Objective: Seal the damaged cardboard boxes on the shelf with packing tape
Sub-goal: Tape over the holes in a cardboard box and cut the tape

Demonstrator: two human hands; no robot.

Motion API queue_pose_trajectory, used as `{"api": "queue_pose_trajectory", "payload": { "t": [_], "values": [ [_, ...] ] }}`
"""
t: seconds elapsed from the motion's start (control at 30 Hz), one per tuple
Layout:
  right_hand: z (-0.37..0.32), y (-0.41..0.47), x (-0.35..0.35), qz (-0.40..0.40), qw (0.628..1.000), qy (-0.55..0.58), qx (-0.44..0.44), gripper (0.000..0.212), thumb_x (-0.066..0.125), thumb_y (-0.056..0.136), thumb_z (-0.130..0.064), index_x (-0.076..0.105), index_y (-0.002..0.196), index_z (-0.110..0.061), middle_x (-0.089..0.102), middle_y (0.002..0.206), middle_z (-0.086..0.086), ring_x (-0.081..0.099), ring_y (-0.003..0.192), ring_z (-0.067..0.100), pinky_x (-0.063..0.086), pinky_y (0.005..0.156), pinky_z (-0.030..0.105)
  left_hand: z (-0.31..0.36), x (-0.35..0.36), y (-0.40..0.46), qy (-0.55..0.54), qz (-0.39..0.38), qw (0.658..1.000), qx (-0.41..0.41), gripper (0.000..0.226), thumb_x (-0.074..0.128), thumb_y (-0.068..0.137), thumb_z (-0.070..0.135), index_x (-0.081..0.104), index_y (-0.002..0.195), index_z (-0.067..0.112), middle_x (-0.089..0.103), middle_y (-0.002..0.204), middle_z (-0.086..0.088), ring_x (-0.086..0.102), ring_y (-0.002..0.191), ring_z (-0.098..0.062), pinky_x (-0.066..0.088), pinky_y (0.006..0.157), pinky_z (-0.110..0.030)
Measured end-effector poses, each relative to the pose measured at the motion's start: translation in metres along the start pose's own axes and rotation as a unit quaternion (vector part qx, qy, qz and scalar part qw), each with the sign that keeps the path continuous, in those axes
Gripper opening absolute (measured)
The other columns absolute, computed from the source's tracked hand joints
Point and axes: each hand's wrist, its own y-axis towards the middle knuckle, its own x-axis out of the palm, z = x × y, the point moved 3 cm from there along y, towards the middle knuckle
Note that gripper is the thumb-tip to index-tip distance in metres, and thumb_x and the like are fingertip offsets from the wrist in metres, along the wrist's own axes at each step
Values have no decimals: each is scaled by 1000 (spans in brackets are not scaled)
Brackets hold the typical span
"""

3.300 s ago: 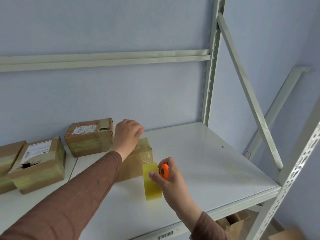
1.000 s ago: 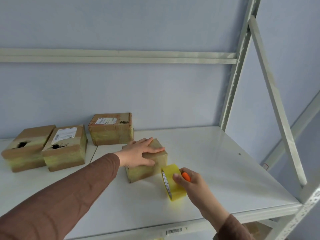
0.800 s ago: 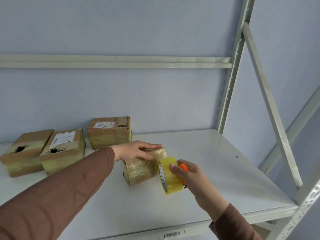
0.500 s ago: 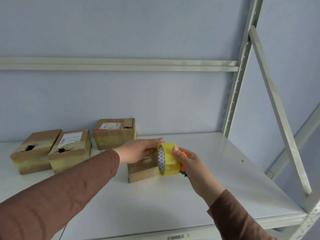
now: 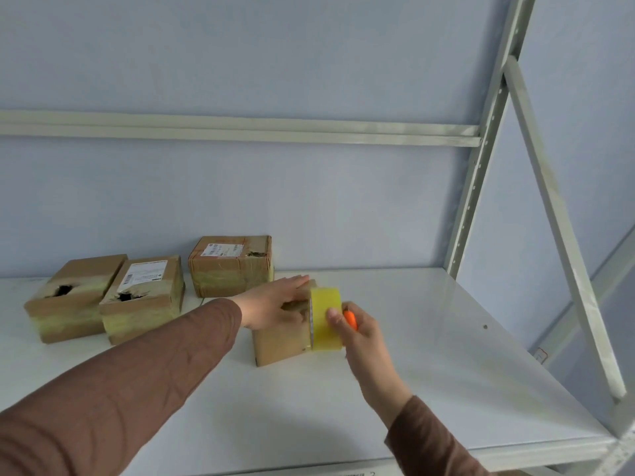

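Observation:
A small cardboard box point(image 5: 278, 345) stands in the middle of the white shelf point(image 5: 429, 365). My left hand point(image 5: 271, 305) lies flat on its top with straight fingers. My right hand point(image 5: 359, 333) grips a yellow roll of packing tape point(image 5: 326, 317) against the box's right end, together with a small orange cutter point(image 5: 350, 319). Three more boxes stand at the left: two with torn black holes point(image 5: 65, 297) point(image 5: 142, 297) and one with a label and a torn corner point(image 5: 232, 266).
The shelf runs free to the right of the box, up to the grey upright post point(image 5: 481, 159) and the diagonal brace point(image 5: 563, 228). A horizontal rail point(image 5: 240, 128) crosses the wall above. The shelf's front edge lies close below my arms.
The box was tipped up and then set flat again. My right hand lifted the tape roll from the shelf up to the box's right end. My left hand stays on the box top.

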Motion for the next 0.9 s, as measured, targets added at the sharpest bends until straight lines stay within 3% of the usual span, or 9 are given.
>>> {"api": "queue_pose_trajectory", "payload": {
  "t": [0.17, 0.3, 0.4, 0.47, 0.57, 0.6, 0.73, 0.83, 0.9],
  "values": [
    [40, -37, -12, 13, 992, -65, 106, 43, 67, 98, -32, 39, 67, -22, 32, 65, -4, 30, 61, 16, 23, 53, 28, 3, 0, 1, 54, -33, 998, 14, 54, 37, 110, 44, 11, 152, 65, -6, 172, 2, -14, 157, -17, -11, 124, -34],
    [41, -34, -15, 7, 985, -58, 161, 44, 69, 95, -32, 38, 72, -11, 30, 72, 5, 27, 61, 18, 20, 53, 31, 6, -2, -1, 104, -38, 994, 19, 56, 33, 112, 40, 5, 155, 60, -7, 173, -1, -13, 158, -20, -5, 128, -45],
    [37, -33, -13, -9, 984, -27, 176, 37, 72, 93, -33, 46, 79, -11, 34, 76, 8, 33, 66, 20, 25, 62, 34, 6, 0, 1, 145, -37, 989, -15, 65, 41, 105, 56, -3, 152, 66, -4, 173, -2, 2, 159, -24, 10, 127, -44],
    [32, -35, -14, -20, 986, -22, 167, 49, 73, 85, -44, 46, 79, -4, 35, 78, 8, 34, 71, 22, 26, 64, 35, 4, -4, 3, 87, -41, 995, -33, 71, 54, 100, 57, 5, 150, 69, 8, 172, 5, 12, 158, -23, 15, 124, -36],
    [18, -30, -18, -31, 990, -3, 136, 57, 70, 79, -54, 56, 85, 0, 42, 78, 8, 39, 70, 19, 28, 57, 30, -1, -17, 11, -110, -83, 990, -25, 70, 67, 99, 40, 27, 153, 59, 29, 154, 30, 26, 151, -6, 19, 104, 1],
    [13, -25, -20, -35, 991, 6, 126, 62, 71, 82, -55, 58, 90, 5, 45, 79, 8, 41, 72, 20, 31, 60, 30, -2, -21, 12, -141, -97, 985, -27, 69, 67, 99, 37, 30, 154, 54, 32, 152, 32, 30, 148, -3, 20, 98, 6],
    [0, -10, -18, -66, 992, 18, 107, 36, 64, 100, -38, 71, 108, -4, 59, 88, 7, 49, 82, 20, 33, 77, 35, -7, -23, 6, -109, -35, 992, -48, 67, 64, 100, 38, 29, 155, 55, 31, 162, 24, 33, 148, -4, 24, 120, -21],
    [0, -8, -16, -78, 995, 13, 63, 26, 63, 101, -33, 73, 109, -11, 64, 74, -16, 54, 66, -1, 40, 63, 11, -4, -13, -2, 6, 74, 997, 2, 60, 58, 104, 32, 32, 155, 51, 30, 163, 23, 27, 151, -1, 24, 125, -32],
    [4, -9, -17, -75, 997, -2, 28, 31, 65, 97, -39, 71, 108, -11, 60, 67, -22, 52, 60, -7, 39, 58, 6, -3, -2, -5, 109, 122, 985, 49, 60, 50, 107, 22, 28, 160, 37, 23, 167, 17, 15, 155, -1, 17, 127, -34]
  ]
}}
